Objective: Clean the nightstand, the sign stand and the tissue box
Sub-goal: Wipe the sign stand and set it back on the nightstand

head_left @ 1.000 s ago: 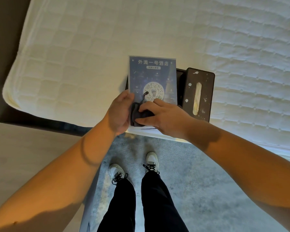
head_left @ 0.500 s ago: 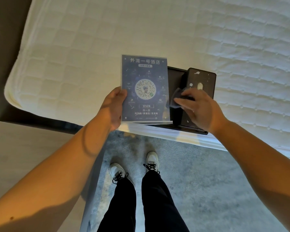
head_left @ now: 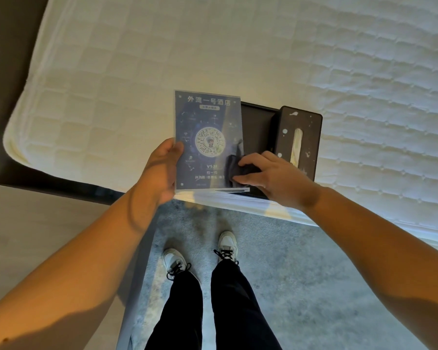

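Sign stand (head_left: 208, 137), judged light, rigid and slick, is pinched at its left edge by the left hand (head_left: 162, 170) near the bed edge (head_left: 238, 200), while the right hand (head_left: 271, 175) presses a dark cloth (head_left: 235, 170) to its lower right corner.

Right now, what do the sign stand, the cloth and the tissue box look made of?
Sign stand: clear glossy plastic, likely acrylic, over a printed blue sheet; its edges are see-through and the cloth shows through its lower right corner.
Cloth: dark soft fabric, bunched in folds under the right hand.
Tissue box: black matte, maybe leatherette or plastic; unclear. Pale specks dot its top.
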### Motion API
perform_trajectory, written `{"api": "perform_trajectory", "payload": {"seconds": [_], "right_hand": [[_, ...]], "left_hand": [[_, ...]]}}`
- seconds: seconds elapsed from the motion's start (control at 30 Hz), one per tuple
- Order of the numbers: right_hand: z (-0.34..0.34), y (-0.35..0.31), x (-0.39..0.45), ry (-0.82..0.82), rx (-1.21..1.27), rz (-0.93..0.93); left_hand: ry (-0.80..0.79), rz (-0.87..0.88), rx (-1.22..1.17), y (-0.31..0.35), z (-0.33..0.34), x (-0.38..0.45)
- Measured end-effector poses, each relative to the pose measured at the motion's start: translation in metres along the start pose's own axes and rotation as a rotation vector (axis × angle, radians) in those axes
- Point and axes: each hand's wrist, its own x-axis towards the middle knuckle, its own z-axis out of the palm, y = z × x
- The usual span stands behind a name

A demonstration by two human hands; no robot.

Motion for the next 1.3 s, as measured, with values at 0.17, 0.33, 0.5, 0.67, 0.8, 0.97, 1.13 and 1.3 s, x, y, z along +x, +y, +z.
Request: {"api": "perform_trajectory", "payload": {"seconds": [0.17,0.33,0.5,0.67,0.8,0.97,1.13,1.3], "right_hand": [[-0.006,0.017,-0.015,0.070,0.001,0.200],[-0.010,0.010,0.015,0.258,0.014,0.270],[0.011,0.004,0.061,0.146,-0.120,0.319],[0.042,0.010,0.071,-0.344,-0.031,0.393],[0.021,-0.008,0.081,-0.052,0.173,0.461],[-0.015,-0.058,0.111,-0.159,0.970,0.547],[-0.022,-0.088,0.145,-0.206,1.003,0.438],[-0.020,-0.148,0.186,-0.246,0.924,0.315]], "left_hand": [[0.061,0.049,0.019,0.003,-0.016,0.001],[0.133,0.054,-0.016,0.001,-0.034,-0.005],[0.289,-0.025,-0.035,-0.012,-0.049,-0.015],[0.324,-0.019,-0.135,-0.019,-0.064,-0.029],[0.325,0.007,-0.217,-0.020,-0.074,-0.038],[0.321,0.069,-0.254,-0.016,-0.074,-0.055],[0.440,0.126,-0.295,-0.006,-0.093,-0.082],[0.515,0.231,-0.316,-0.016,-0.141,-0.131]]}}
